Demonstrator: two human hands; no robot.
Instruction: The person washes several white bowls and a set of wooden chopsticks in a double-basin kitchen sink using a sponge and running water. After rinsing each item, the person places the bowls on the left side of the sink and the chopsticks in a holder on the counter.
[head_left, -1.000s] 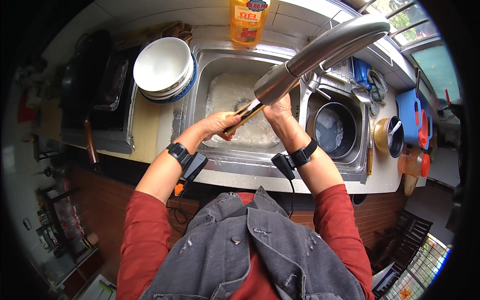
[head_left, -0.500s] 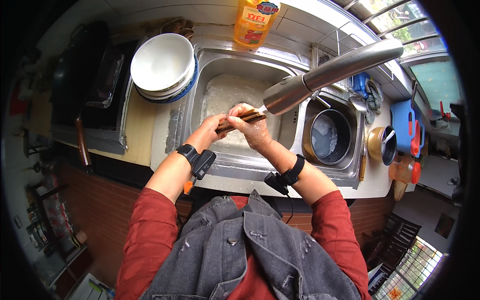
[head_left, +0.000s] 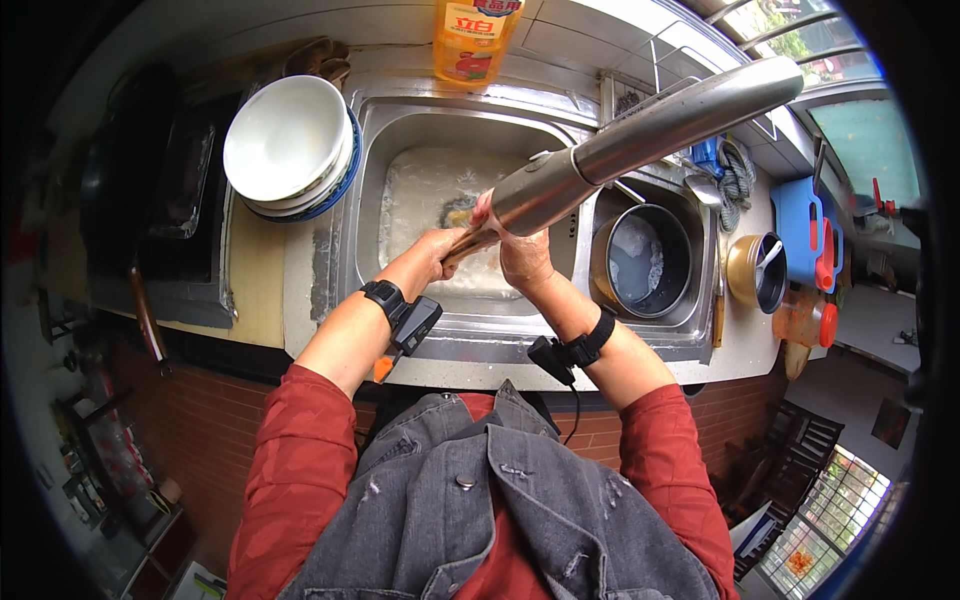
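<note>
A bundle of brown wooden chopsticks (head_left: 470,244) is gripped between my two hands over the left sink basin (head_left: 362,190). My left hand (head_left: 438,252) is closed round the near left end of the bundle. My right hand (head_left: 527,262) is closed on the other end, with much of its fingers and that end hidden behind the metal faucet (head_left: 545,190). The faucet head hangs directly above the chopsticks. Cloudy, pale water (head_left: 415,190) covers the basin floor below.
Stacked white bowls (head_left: 285,135) stand left of the sink. A dark-lined pot (head_left: 602,265) with soapy water sits in the right basin. A yellow detergent bottle (head_left: 475,45) stands behind. Farther right are a small gold pot (head_left: 742,270) and a blue board (head_left: 792,215).
The view has shifted a little, so the sink and bowls appear farther left. The faucet head now covers part of my right hand and the chopsticks, which tilt more steeply.
</note>
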